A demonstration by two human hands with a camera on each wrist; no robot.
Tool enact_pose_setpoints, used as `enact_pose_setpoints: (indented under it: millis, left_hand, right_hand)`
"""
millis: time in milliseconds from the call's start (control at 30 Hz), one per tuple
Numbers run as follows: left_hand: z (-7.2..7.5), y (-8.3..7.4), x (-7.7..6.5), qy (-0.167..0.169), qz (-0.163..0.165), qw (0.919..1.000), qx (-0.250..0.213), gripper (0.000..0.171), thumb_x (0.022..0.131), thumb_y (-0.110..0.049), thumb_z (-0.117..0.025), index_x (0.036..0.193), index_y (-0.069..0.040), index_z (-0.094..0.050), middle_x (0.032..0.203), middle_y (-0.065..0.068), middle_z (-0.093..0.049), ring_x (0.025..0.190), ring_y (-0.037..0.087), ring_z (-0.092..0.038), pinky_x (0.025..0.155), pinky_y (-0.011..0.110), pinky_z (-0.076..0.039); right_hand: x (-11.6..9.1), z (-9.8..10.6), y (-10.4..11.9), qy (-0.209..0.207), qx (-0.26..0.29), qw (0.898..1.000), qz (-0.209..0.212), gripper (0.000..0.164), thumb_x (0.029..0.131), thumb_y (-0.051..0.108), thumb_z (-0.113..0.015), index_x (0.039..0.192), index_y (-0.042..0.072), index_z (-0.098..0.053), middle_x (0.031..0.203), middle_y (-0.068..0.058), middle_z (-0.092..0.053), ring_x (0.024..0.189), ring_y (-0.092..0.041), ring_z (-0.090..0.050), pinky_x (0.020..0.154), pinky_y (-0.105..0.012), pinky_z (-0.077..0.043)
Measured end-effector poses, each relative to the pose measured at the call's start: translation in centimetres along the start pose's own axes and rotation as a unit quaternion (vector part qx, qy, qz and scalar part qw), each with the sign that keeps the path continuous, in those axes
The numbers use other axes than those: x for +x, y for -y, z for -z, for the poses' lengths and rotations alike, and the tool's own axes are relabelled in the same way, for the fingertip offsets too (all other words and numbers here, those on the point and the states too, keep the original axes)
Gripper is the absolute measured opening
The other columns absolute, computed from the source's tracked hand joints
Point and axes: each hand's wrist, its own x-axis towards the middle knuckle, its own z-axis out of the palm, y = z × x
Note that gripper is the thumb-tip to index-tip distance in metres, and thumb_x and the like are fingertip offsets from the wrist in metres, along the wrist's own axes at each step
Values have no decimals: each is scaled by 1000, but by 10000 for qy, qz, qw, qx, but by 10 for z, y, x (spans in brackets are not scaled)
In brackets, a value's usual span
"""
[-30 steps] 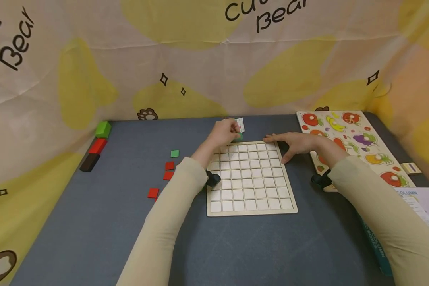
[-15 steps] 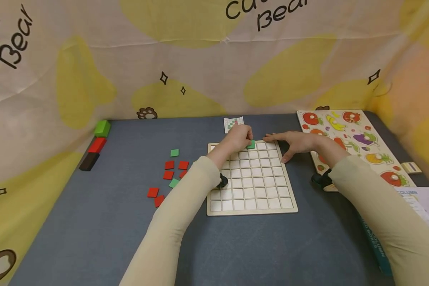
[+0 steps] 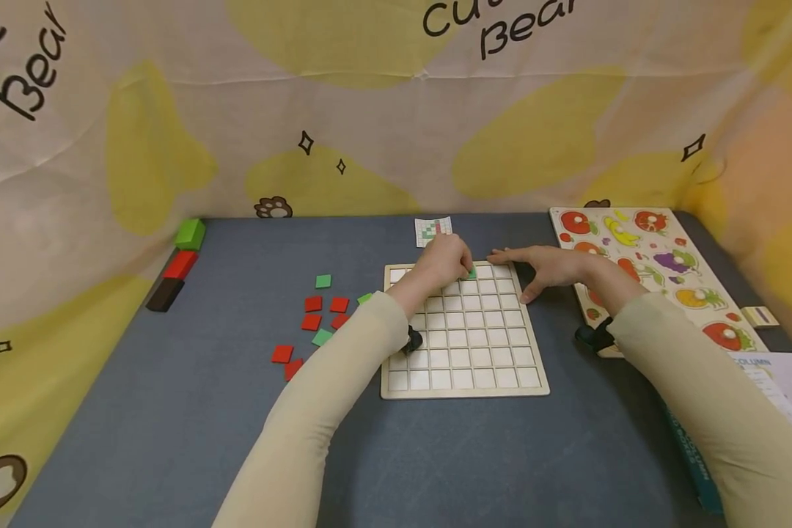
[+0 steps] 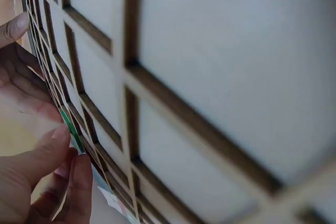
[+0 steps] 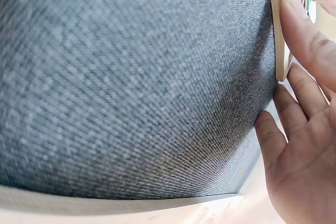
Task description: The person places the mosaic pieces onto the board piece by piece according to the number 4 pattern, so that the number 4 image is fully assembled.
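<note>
Green tile [image 3: 471, 273]: where, and what's holding it? Head view first.

– Far row of the grid board [image 3: 463, 357], pinched in my left grip [image 3: 444, 260]. My right grip [image 3: 549, 265] is spread round the board's far right corner, thumb on the side edge. Bracing against sliding, I'd say. The paper card [image 3: 429, 230] lies face up just beyond the board, presumably so I can see it with both hands busy. Loose red tiles [image 3: 313, 303] sit on the desk [image 3: 198, 411] left of the board, on the side that arm works from.

What's blocked?

– My fingers cover most of the tile and overlap the card's near edge. My left sleeve [image 3: 333, 378] cuts off part of the loose lot.

Left wrist?

– Tile is a thin sliver, almost edge-on, at my thumb and fingertips against the grid. Edge hold probably spares the neighbouring cells. Too shallow to tell if it's seated. Nearest cells are blurred.

Right wrist?

– Thumb on the board's edge, fingers loosely fanned at the corner. Can't tell how hard they press. Tile's only a green strip, top right; my other fingertips are cropped.
</note>
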Motion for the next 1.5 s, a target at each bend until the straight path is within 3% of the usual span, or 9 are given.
enact_pose_setpoints:
  millis: [100, 200, 300, 467, 667, 767, 933, 1167, 1500]
  left_hand:
    - [7, 9, -3, 227, -132, 9997, -9, 20, 90, -12, -71, 108, -10, -77, 115, 5, -75, 112, 22, -67, 96, 33, -54]
    - [21, 28, -9, 342, -74, 9993, -86, 29, 92, -12, -69, 121, -10, -71, 124, 7, -71, 118, 23, -64, 101, 35, -51]
    - [40, 60, -20, 268, 118, 9995, -118, 31, 93, -12, -68, 124, -8, -69, 124, 10, -70, 117, 26, -63, 102, 37, -49]
    - [75, 120, -52, 252, 563, 9981, 12, 22, 93, -6, -65, 114, -4, -72, 114, 16, -72, 109, 30, -63, 97, 42, -49]
    - [102, 166, -87, 1041, 860, 9908, -18, 27, 88, -1, -66, 114, -6, -71, 117, 18, -68, 110, 30, -60, 93, 43, -49]
    - [106, 174, -97, 1283, 849, 9881, -88, 27, 86, -3, -71, 112, -7, -71, 114, 16, -66, 105, 28, -57, 89, 40, -48]
    - [105, 176, -102, 1267, 862, 9881, -138, 22, 84, -5, -74, 105, -7, -71, 103, 12, -65, 94, 23, -55, 80, 31, -46]
    - [102, 175, -104, 1153, 1018, 9879, -203, 23, 84, -4, -75, 105, -4, -68, 96, 12, -65, 87, 22, -56, 77, 30, -46]
    - [102, 167, -101, 1128, 1154, 9869, -31, 19, 87, -8, -74, 103, -2, -67, 100, 14, -67, 88, 23, -56, 78, 32, -45]
  right_hand:
    - [0, -1, 0, -16, 34, 10000, 19, 91, 79, 12, -80, 156, 17, -31, 168, -12, -9, 155, -42, 0, 118, -66, -16]
    - [1, -2, -1, -27, 45, 10000, 62, 91, 79, 12, -80, 155, 16, -32, 168, -12, -9, 155, -41, 0, 118, -66, -14]
    - [1, -2, -2, -47, 21, 10000, 48, 91, 79, 12, -80, 155, 17, -32, 168, -11, -9, 155, -41, 1, 119, -66, -12]
    - [-1, -2, -1, -90, -65, 9999, 19, 90, 79, 12, -80, 155, 17, -33, 168, -12, -10, 155, -42, 0, 118, -67, -13]
    - [-2, -2, -1, -124, -157, 9998, 54, 89, 79, 14, -80, 155, 17, -34, 167, -13, -12, 155, -42, -3, 118, -68, -11]
    - [-2, -1, -1, -136, -112, 9998, 31, 89, 79, 13, -81, 155, 17, -34, 168, -12, -12, 155, -42, -2, 119, -67, -11]
    - [-3, -2, 1, -273, -290, 9992, -12, 88, 78, 14, -81, 154, 18, -36, 167, -13, -16, 154, -43, -7, 118, -68, -13]
    - [-4, -7, 4, -701, -749, 9947, -40, 83, 76, 18, -85, 149, 15, -45, 157, -19, -38, 146, -47, -29, 114, -65, -26]
    - [-6, -7, 3, -801, -639, 9947, -59, 84, 75, 20, -85, 149, 15, -45, 157, -18, -38, 145, -46, -33, 113, -62, -32]
